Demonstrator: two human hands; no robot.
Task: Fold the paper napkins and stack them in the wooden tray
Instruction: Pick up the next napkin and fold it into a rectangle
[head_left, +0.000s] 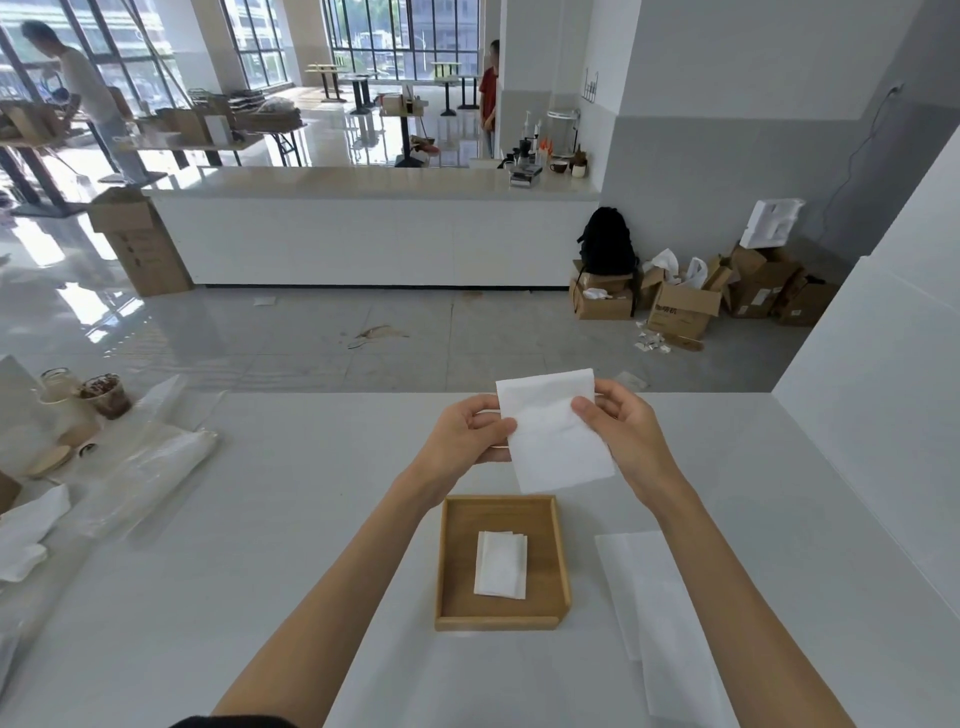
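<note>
I hold a white paper napkin (553, 431) in the air above the far edge of the wooden tray (450, 561). My left hand (467, 434) pinches its left edge and my right hand (623, 426) pinches its right edge, thumbs on the near face. The tray sits on the white table between my forearms. Inside it lies a small stack of folded napkins (502, 565), slightly fanned. Unfolded napkins (660, 613) lie flat on the table to the right of the tray, partly under my right forearm.
At the table's left edge sit clear plastic wrapping (150, 467), crumpled white paper (26, 530), and cups with a dessert (106, 396). A white wall panel (878, 395) bounds the table on the right. Beyond are the floor, a long counter and cardboard boxes.
</note>
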